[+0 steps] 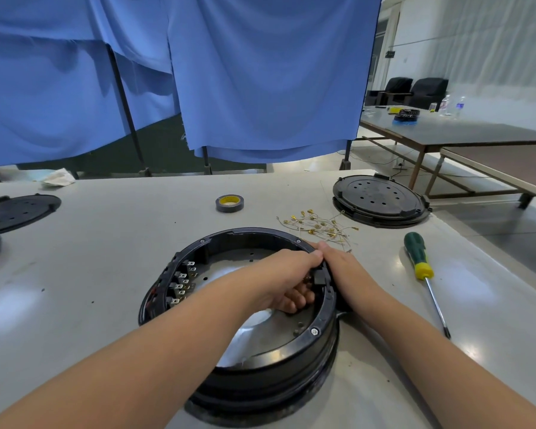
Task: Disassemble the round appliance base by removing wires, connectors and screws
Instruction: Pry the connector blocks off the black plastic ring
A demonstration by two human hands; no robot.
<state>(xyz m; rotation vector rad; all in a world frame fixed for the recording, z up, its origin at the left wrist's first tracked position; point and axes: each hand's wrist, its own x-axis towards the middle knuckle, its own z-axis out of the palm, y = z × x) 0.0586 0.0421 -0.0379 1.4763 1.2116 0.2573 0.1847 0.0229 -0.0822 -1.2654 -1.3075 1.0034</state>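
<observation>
The round appliance base (245, 360) sits right in front of you on the grey table (106, 243), open side up, its black rim ringing a shiny metal floor. Your left hand (287, 281) reaches across the inside to the right wall, fingers curled down around a small black connector (320, 277) mounted just inside the rim. Your right hand (342, 267) lies over the outside of that same stretch of rim, touching the left hand; its fingers wrap the edge, though how firmly they grip is hidden from you. Your left forearm crosses the whole bowl and covers much of the floor. Along the opposite, left wall a row of metal terminals (181, 283) stands exposed. Just beyond the base, a loose pile of wires with brass connectors (317, 226) lies on the table, close to your right knuckles. A screwdriver (423, 275) with a green and yellow handle rests to the right, tip pointing toward you. A roll of dark tape (229, 203) sits farther back, a black round cover (381, 199) at the far right corner, and more black discs (16, 209) at the left edge.
</observation>
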